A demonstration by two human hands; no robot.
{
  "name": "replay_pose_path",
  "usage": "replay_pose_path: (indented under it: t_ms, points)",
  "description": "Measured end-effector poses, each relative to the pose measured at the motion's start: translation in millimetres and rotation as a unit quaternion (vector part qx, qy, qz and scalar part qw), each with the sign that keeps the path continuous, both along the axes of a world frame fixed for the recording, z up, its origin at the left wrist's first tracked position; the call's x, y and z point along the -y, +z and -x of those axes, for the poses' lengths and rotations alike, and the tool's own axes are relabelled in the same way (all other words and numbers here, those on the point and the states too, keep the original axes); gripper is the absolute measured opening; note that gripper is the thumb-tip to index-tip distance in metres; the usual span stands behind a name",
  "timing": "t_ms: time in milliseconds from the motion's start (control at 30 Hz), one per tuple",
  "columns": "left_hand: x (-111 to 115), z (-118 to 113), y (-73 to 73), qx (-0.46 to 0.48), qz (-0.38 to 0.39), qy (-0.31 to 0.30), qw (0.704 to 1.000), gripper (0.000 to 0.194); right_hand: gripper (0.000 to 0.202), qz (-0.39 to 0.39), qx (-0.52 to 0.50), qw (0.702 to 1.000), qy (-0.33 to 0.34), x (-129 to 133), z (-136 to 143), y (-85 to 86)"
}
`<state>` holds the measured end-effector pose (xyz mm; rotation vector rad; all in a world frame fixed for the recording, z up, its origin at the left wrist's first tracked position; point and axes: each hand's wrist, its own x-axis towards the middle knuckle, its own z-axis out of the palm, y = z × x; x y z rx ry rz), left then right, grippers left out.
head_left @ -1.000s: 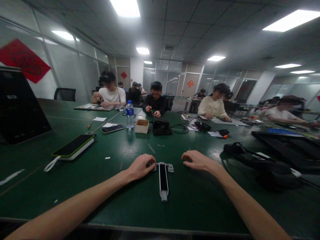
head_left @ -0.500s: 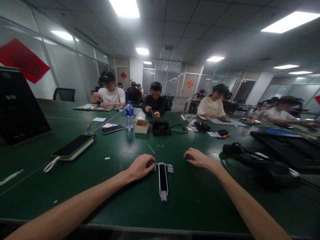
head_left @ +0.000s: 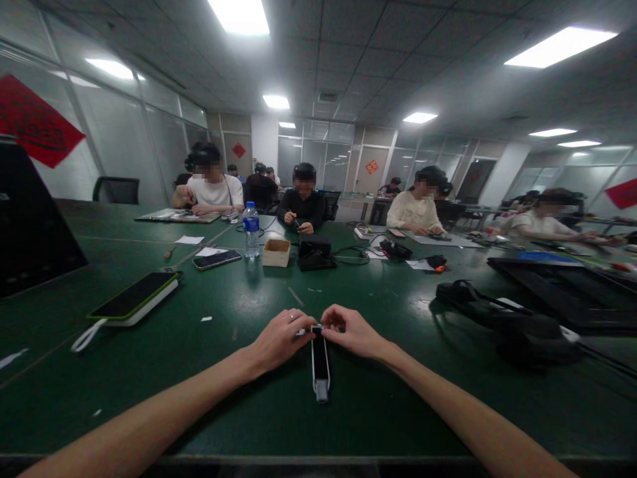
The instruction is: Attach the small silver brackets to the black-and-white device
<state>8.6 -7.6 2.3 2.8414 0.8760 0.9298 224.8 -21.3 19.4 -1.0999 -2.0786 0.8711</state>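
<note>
Device (head_left: 320, 358), slim, black and white-edged, lies lower centre of frame; my left hand (head_left: 283, 340) and right hand (head_left: 354, 333) flank its far end, likely to steady it; whether either grips, I cannot tell.

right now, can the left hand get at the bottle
Probably yes, with a stretch: the box stands beside the bottle, not between it and the left hand, though that hand is at the device.
</note>
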Motion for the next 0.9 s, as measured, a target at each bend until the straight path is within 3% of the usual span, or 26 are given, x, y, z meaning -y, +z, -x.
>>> replay_pose_path:
  t_ms: [200,633,900]
  points:
    - [1,-1,-5.3,0.006,-0.065,-0.055,0.996,0.017,0.019,0.057,-0.107,0.992,0.031,3,10,-10.6]
    - [0,2,-1.9,0.018,0.025,-0.074,0.997,0.019,0.03,0.053,-0.121,0.991,0.024,4,11,-9.4]
    - [-7,10,8.9,0.013,0.147,0.044,0.988,0.011,0.016,-0.087,0.06,0.994,-0.037,-8,-19,-3.6]
